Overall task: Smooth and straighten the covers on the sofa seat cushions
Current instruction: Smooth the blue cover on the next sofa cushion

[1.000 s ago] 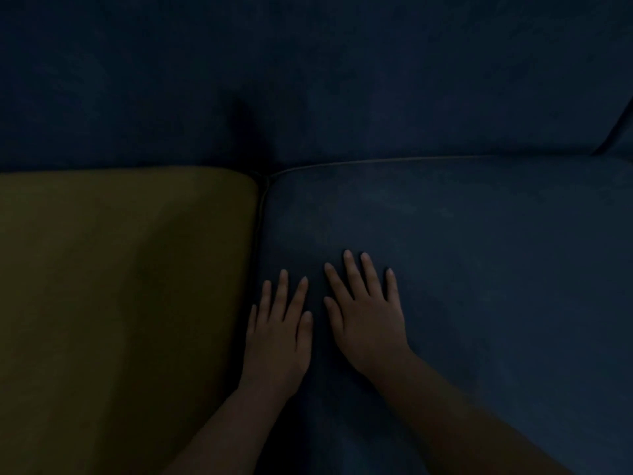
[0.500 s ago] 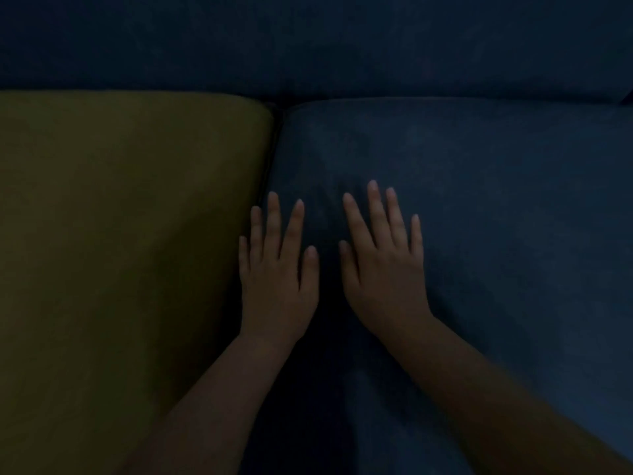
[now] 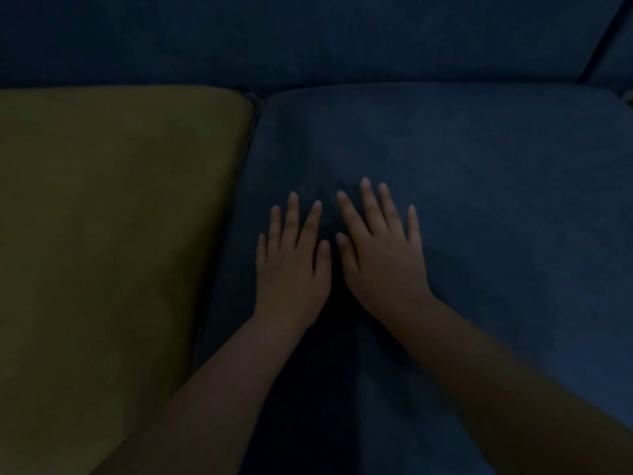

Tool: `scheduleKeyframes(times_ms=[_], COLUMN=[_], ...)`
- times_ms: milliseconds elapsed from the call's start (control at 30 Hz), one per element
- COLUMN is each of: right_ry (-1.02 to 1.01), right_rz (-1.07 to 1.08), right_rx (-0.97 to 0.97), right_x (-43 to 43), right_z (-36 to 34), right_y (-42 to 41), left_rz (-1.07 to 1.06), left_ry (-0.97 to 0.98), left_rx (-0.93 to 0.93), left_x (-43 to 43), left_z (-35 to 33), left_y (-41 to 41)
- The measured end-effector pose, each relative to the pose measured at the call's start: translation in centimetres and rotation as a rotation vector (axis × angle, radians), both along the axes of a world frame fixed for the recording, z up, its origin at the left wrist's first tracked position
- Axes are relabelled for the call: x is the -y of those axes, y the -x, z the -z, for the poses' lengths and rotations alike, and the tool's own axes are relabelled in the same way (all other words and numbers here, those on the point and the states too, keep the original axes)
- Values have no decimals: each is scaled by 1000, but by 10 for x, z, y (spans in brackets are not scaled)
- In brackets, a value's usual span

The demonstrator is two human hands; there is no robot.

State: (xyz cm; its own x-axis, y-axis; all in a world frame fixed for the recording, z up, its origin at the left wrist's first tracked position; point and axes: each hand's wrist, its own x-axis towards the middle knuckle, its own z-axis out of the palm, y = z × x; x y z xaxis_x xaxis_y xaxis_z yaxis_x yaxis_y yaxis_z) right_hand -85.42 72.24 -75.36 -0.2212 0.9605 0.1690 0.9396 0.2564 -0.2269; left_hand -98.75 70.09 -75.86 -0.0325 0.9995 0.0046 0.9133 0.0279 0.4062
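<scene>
The scene is dim. A dark blue seat cushion (image 3: 479, 186) fills the right half of the view, and an olive-yellow seat cushion (image 3: 113, 217) lies beside it on the left. My left hand (image 3: 291, 269) lies flat on the blue cushion near its left edge, fingers straight and spread. My right hand (image 3: 380, 255) rests flat just to the right of it, thumbs almost touching. Both palms press on the blue cover, fingertips pointing toward the backrest.
The dark blue sofa backrest (image 3: 308, 39) runs across the top. A narrow seam (image 3: 239, 186) separates the two seat cushions. Another blue cushion edge (image 3: 616, 56) shows at the top right corner.
Both hands slid forward over the blue cushion toward the backrest, staying flat and side by side. Against half a second ago they sit a little further from the yellow cushion's edge.
</scene>
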Motion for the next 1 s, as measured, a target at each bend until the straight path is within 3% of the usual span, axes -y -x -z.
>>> scheduleKeyframes(times_ms=[100,167,267,433,533,733,800,933,1000], right_ry=[-30,55,266,310,263,-15,69,401,418], right_rz=[69,94,79,45,57,174,240,264,253], right_rx=[-3,49,155,104,61,-82,-44,141,146], right_x=[10,22,40,40,39,41,44,56,56], right_z=[-5,7,34,34,23,-1,5,35,40], right_y=[-39,-72,-110,-118,-133,-203,-230,-263,-266], left_rz=[33,56,85,93,93,179,208,257,244], left_ry=[-87,-46,54,108,93,-73,-42,160,164], left_rx=[24,5,-163,-254,-203,-32,-42,-310,-334], left_x=[8,19,35,31,28,20,23,33,33], left_z=[-5,8,40,38,21,-7,2,35,38], left_y=[-46,-70,-82,-83,-101,-194,-218,-233,-233])
